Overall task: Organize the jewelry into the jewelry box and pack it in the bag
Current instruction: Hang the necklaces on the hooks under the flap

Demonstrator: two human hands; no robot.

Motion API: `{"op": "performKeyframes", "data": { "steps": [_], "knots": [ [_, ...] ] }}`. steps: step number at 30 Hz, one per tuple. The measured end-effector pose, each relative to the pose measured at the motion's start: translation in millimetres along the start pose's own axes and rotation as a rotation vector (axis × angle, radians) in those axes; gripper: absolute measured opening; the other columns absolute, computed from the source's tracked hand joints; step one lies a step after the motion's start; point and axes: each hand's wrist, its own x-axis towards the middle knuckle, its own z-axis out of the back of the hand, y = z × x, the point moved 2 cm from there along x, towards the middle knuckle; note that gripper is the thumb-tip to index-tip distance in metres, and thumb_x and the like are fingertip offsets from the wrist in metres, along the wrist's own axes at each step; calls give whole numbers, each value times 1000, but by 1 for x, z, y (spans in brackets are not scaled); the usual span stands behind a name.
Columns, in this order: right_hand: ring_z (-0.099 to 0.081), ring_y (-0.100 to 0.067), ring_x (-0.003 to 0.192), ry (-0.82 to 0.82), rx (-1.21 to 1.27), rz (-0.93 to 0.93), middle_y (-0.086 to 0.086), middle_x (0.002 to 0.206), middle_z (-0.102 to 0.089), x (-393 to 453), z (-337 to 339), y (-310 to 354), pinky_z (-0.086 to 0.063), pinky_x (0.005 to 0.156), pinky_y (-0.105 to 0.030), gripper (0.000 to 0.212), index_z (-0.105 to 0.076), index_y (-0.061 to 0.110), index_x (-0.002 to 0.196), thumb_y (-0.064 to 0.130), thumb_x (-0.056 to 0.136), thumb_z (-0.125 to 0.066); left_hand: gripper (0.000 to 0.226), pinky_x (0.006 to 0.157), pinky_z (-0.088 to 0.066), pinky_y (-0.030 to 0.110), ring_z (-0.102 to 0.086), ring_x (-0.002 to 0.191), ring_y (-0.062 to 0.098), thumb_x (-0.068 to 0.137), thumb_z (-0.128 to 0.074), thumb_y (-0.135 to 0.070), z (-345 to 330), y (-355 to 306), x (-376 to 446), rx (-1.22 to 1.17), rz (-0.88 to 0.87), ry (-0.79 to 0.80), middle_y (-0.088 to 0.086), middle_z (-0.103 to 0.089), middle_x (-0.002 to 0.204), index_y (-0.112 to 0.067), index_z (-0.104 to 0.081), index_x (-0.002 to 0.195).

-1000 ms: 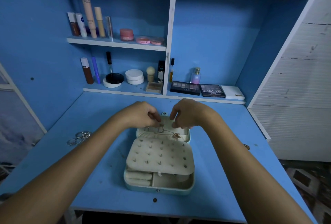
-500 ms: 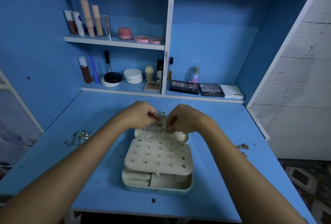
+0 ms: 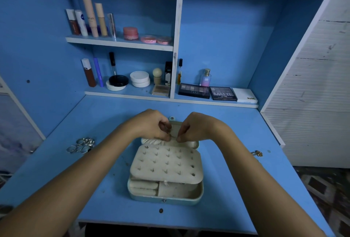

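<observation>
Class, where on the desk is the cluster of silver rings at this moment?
In the head view, the cluster of silver rings lies on the blue desk, near its left edge, left of the open pale jewelry box.

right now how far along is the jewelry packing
Done: the jewelry box lies open on the desk, and its stud panel looks filled. In hand: the left hand and right hand pinch something small at the lid's inner pocket; I cannot tell what. Left: the silver rings and a gold piece lie loose on the desk. No bag is in view.
</observation>
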Motion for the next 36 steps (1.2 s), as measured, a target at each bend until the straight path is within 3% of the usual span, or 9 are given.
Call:
{"op": "performKeyframes", "data": {
  "steps": [8,12,18,23,28,30,32,34,36],
  "knots": [
    [-61,-9,91,3,-6,36,13,93,-67,-1,-6,-2,-44,68,-19,9,-72,32,81,26,85,-76,23,76,-48,23,-59,85,6,82,-78,-29,-1,-1,3,50,-20,-44,-14,-62,86,-25,-76,105],
    [-57,-3,82,25,46,63,17,87,-62,-5,-3,-4,-42,67,-20,8,-68,32,87,25,90,-69,26,77,-46,20,-59,89,7,89,-60,-13,-1,-1,1,64,-13,-55,-14,-63,92,-27,-77,103],
    [-55,-4,81,37,121,85,15,86,-60,-7,-2,-9,-41,69,-20,6,-67,30,89,26,92,-67,29,84,-54,28,-62,91,5,90,-51,-14,0,-6,-3,76,30,75,-14,-69,101,-31,-74,93],
    [-56,-5,82,42,141,75,14,86,-61,-6,-4,-9,-42,72,-22,9,-66,31,86,25,92,-67,31,81,-48,24,-61,99,7,95,-45,-19,2,-9,-4,154,56,218,-18,-65,106,-36,-67,80],
    [-55,-5,82,51,147,66,14,87,-60,-7,-4,-9,-42,73,-22,9,-65,32,86,25,93,-66,28,88,-50,30,-59,100,11,95,-43,-21,4,-12,-5,165,95,256,-14,-65,108,-28,-70,92],
    [-55,-5,83,51,152,62,14,87,-60,-7,-4,-9,-42,74,-22,11,-65,32,85,25,93,-65,28,81,-51,30,-60,92,13,94,-43,-21,5,-13,-5,151,103,264,-10,-64,95,-24,-67,81],
    [-55,-5,82,50,158,54,14,87,-60,-8,-4,-9,-43,74,-22,11,-65,31,85,24,93,-66,31,64,-40,32,-47,69,18,91,-43,-20,5,-14,-4,150,120,267,-3,-50,70,-19,-48,61],
    [-55,-5,83,49,156,48,13,88,-61,-7,-5,-8,-44,76,-23,10,-65,31,85,24,93,-66,34,60,-28,34,-32,64,18,89,-43,-19,4,-17,-5,150,141,262,-3,-34,64,-20,-32,57],
    [-55,-6,84,46,154,46,13,88,-61,-7,-5,-8,-44,77,-24,10,-66,30,85,25,93,-66,33,59,-28,32,-33,64,17,89,-44,-21,4,-20,-5,149,144,257,-4,-34,65,-21,-32,58]
  ]
}}
